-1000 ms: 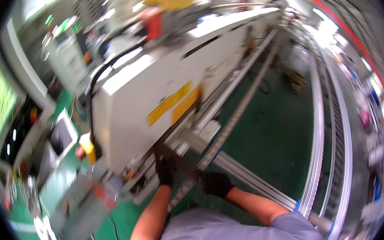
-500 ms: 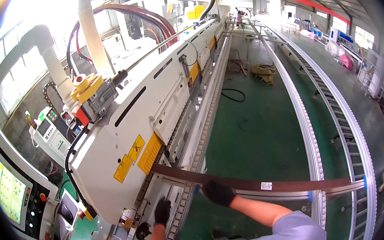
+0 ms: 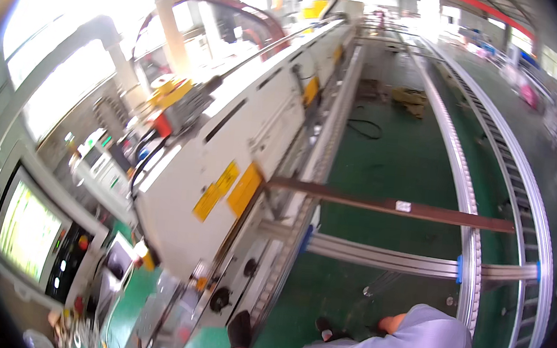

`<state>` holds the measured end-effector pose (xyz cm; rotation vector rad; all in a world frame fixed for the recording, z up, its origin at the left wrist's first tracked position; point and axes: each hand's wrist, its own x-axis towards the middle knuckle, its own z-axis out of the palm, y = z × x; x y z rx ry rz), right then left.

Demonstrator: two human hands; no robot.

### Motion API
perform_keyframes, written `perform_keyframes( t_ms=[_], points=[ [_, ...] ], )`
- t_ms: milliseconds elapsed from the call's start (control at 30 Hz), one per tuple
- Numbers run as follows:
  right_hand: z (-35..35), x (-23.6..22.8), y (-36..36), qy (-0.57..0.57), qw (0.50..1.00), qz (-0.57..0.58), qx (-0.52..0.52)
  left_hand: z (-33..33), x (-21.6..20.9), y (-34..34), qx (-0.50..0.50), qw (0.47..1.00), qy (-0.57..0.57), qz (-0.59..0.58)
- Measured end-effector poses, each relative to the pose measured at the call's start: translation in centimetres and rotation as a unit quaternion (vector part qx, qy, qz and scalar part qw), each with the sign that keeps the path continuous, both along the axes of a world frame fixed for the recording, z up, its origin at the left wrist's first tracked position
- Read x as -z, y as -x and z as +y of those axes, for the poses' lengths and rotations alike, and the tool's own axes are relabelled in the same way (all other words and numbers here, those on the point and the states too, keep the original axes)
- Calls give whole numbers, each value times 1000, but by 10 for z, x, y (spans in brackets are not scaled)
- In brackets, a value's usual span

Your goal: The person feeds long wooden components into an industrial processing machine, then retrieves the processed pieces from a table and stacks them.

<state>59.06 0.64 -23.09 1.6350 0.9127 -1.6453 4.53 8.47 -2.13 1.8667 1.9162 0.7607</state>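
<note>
My left hand (image 3: 239,330), in a black glove, is low beside the near end of the machine's roller rail, close to a black knob (image 3: 220,299). Nothing shows in it, and blur hides how its fingers are set. Of my right arm only a bare stretch below the grey sleeve shows; the hand is mostly hidden in shadow by my body. Ahead of both hands, a long brown bar (image 3: 362,201) with a white label lies across the rails. One end of it meets the long white machine (image 3: 208,188); neither hand touches it.
A silver crossbeam (image 3: 384,256) joins the rails in front of me. Roller tracks (image 3: 450,139) run away at right. To the left stands a control panel with a lit screen (image 3: 28,228). A cable (image 3: 365,129) and a tan sack (image 3: 409,100) lie on the green floor.
The brown bar has moved away from me, from over the crossbeam to beyond it. My right hand has left the bar and drawn back to my body. My left hand has drawn back too.
</note>
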Motion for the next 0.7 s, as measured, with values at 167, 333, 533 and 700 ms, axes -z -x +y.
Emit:
perform_keyframes(
  t_ms=[167, 333, 533, 700],
  points=[
    [32, 1, 52, -130, 913, 106, -372, -75, -27, 15, -65, 995, 42, 54],
    [23, -61, 185, -318, 818, 218, -427, -241, -57, 24, -223, 963, -148, -27],
    [-88, -165, 376, -272, 767, 378, -441, -488, 31, 8, -393, 904, 38, -164],
    [-159, -246, 501, -201, 678, 492, -508, -629, 56, -20, -548, 790, 94, -256]
  ],
)
